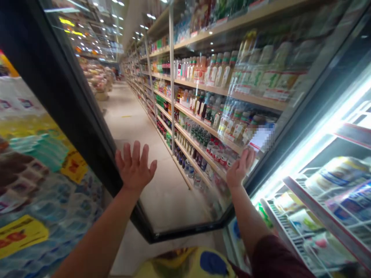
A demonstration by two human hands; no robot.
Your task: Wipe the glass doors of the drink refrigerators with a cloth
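Observation:
A glass cooler door (188,233) with a black frame stands swung out in front of me. My left hand (135,166) is raised with its fingers spread, at the door's left frame, and holds nothing. Beside the right frame, my right hand (240,169) is up against or close to the glass, fingers stretched upward and close together. A white label (260,139), partly pixelated, shows just above its fingertips. Whether either palm presses on the door, I cannot tell.
On the right is a lit cooler with wire racks and packaged goods (337,173). Shelves of bottles (199,104) show through the glass along an aisle floor (127,116). Stacked water bottles (58,216) with yellow price signs (24,235) stand at left. A yellow item (185,266) is below me.

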